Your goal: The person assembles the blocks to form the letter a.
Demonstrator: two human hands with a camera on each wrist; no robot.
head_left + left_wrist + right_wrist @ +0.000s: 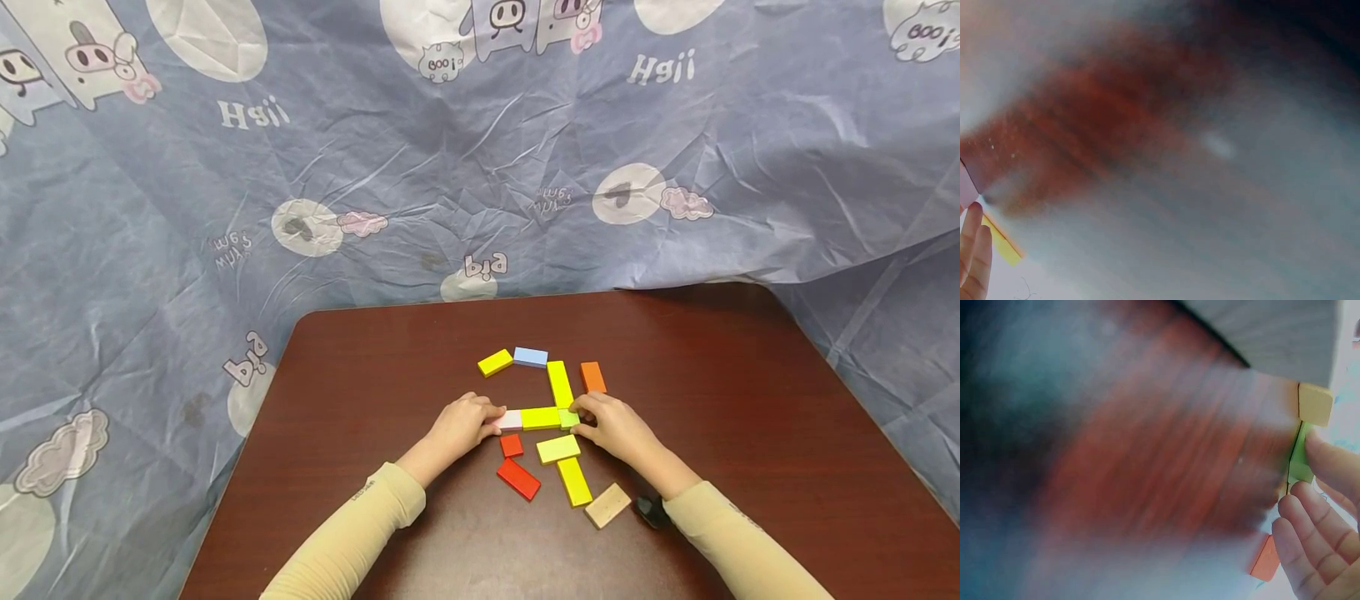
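My left hand [467, 419] grips the outer end of a pale pink block [512, 419] with thumb and fingers. A yellow block [540, 418] lies against the pink one, and a light green block [568, 418] continues the row on the right. My right hand [611, 423] holds the green block between thumb and fingertips. In the right wrist view the thumb touches the green block [1299, 456]. At the left wrist view's edge, fingertips [974, 215] meet the pink block [966, 187]. Above the green block stretches another yellow block [559, 384].
Around the row lie an orange block [592, 377], a blue block [530, 357], a small red block [512, 446], a longer red block [519, 479], a pale yellow block [558, 450] and a wooden block [607, 505]. A dark object [651, 512] sits beside the right wrist.
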